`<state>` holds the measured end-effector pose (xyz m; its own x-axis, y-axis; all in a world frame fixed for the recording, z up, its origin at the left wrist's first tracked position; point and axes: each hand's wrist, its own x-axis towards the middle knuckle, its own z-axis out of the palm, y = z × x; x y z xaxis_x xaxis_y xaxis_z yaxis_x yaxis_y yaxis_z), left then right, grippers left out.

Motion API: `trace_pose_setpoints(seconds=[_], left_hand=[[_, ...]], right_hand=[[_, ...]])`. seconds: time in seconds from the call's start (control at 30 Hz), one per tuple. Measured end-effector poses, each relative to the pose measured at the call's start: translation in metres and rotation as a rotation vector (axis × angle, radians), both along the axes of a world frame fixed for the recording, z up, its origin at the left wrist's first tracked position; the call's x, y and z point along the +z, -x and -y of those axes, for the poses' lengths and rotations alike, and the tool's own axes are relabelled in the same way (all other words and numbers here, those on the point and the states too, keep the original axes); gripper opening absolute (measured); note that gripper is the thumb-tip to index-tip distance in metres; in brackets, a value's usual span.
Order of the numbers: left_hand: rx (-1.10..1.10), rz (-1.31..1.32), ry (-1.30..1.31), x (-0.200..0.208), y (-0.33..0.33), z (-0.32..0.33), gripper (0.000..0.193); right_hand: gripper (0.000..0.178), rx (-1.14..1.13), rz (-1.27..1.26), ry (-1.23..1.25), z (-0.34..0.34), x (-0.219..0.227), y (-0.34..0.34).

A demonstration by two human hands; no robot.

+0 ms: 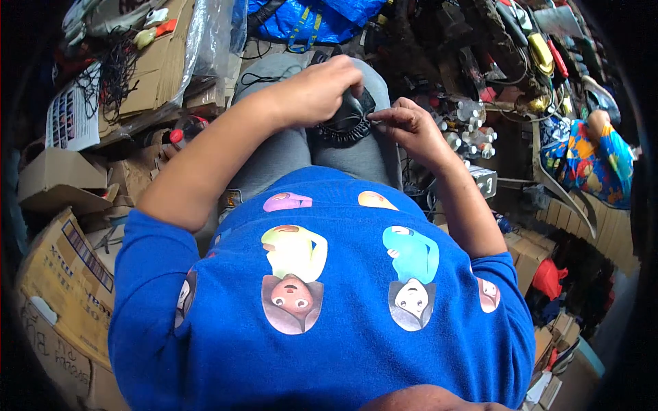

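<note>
A black, shoe-like item [351, 131] with a ribbed curved rim rests on my right knee. Over its upper left side is my left hand [327, 89], fingers bent downward, partly hidden behind the back of the hand. My right hand [406, 127] is at the item's right edge, with thumb and forefinger pinched together. What lies in that pinch is too small to make out. A thin black cord [264, 79] loops across my left knee.
Flattened cardboard [154, 75] and clear plastic sheeting [212, 41] lie at left, near a red-capped bottle [177, 136]. A blue bag [319, 24] is beyond my knees. Several small clear bottles [473, 137] and a metal can [482, 180] stand at right.
</note>
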<state>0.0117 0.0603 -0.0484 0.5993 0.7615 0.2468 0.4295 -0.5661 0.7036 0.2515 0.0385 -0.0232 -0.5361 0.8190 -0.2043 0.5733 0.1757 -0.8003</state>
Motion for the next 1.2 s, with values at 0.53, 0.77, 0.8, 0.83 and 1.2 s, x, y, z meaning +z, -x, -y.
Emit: trace_pose_setpoints(seconds=[0.53, 0.77, 0.8, 0.83, 1.2], left_hand=[[0.275, 0.002, -0.079, -0.014, 0.005, 0.044, 0.021], [0.173, -0.045, 0.008, -0.020, 0.004, 0.031, 0.020], [0.172, -0.052, 0.007, -0.020, 0.004, 0.031, 0.020], [0.170, -0.058, 0.005, -0.019, 0.004, 0.030, 0.020], [0.158, -0.075, -0.011, -0.020, 0.004, 0.029, 0.022]], right_hand=[[0.035, 0.039, 0.006, 0.123, 0.002, -0.015, -0.026], [0.041, 0.096, -0.029, 0.170, -0.016, -0.015, -0.022], [0.035, 0.098, -0.039, 0.179, -0.017, -0.017, -0.023], [0.029, 0.099, -0.049, 0.188, -0.018, -0.018, -0.024], [0.027, 0.066, -0.031, 0.223, -0.017, -0.016, -0.022]])
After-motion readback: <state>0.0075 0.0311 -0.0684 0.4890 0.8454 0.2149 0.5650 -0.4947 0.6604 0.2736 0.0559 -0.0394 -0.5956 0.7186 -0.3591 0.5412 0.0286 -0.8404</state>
